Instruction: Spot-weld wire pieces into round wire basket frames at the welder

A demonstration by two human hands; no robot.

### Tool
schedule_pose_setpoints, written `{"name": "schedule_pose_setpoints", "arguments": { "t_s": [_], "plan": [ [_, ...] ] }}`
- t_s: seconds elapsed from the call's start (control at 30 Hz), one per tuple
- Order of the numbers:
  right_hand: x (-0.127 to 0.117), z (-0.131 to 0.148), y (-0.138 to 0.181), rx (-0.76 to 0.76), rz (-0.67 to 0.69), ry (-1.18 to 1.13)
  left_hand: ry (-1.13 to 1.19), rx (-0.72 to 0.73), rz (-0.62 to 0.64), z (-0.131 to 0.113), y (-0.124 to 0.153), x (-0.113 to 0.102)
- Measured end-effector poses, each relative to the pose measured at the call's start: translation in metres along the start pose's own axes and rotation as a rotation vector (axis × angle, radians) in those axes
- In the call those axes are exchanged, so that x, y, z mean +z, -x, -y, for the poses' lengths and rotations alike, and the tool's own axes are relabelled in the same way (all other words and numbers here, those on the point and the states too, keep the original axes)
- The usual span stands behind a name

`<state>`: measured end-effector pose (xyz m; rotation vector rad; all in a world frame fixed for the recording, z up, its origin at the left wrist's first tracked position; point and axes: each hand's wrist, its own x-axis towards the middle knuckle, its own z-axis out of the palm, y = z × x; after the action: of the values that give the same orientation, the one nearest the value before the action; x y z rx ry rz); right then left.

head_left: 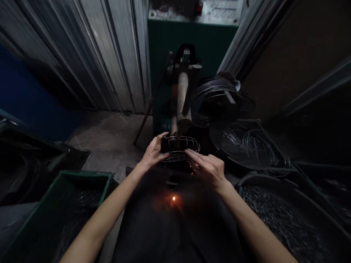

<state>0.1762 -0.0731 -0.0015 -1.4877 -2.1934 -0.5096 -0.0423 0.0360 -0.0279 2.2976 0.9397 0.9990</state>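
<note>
A round wire basket (181, 156) is at the front end of a spot welding machine (184, 95), right under its thick metal arm. My left hand (154, 150) grips the basket's left side, thumb below and fingers above. On the other side, my right hand (208, 165) has its fingertips pressed together at the basket's lower right rim. Whether a small wire is between those fingers is too dark to make out. Orange sparks fly beside my right fingers, and a bright glowing spark (173, 198) shows in front of my dark apron (175, 233).
Wire coils (216, 98) hang right of the machine, above a pan of loose wire rings (244, 146). A tub of short metal pieces (276, 219) stands at my right. At my left is a green crate (106, 182) with wire parts. Corrugated metal walls (109, 47) rise behind.
</note>
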Motion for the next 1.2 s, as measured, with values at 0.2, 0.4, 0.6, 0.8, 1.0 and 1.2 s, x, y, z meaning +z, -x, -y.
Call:
{"name": "schedule_pose_setpoints", "arguments": {
  "t_s": [0.2,0.4,0.6,0.8,1.0,1.2],
  "plan": [
    [-0.047,-0.012,0.07,0.414,-0.097,-0.105,-0.044,0.305,0.006,0.003,0.037,-0.002],
    [-0.059,-0.038,0.062,0.635,-0.03,-0.27,-0.183,0.423,0.113,-0.003,0.098,-0.031],
    [-0.019,-0.062,-0.01,0.525,0.333,-0.393,-0.108,0.437,0.159,-0.015,0.119,-0.054],
    [0.004,-0.07,-0.046,0.537,0.456,-0.404,-0.181,0.565,0.101,-0.027,0.123,-0.067],
    [0.009,-0.068,-0.039,0.583,0.577,-0.515,-0.107,0.465,0.26,-0.031,0.124,-0.07],
    [0.02,-0.061,-0.045,0.582,0.717,-0.667,-0.012,0.505,0.225,-0.038,0.132,-0.069]
  ]
}}
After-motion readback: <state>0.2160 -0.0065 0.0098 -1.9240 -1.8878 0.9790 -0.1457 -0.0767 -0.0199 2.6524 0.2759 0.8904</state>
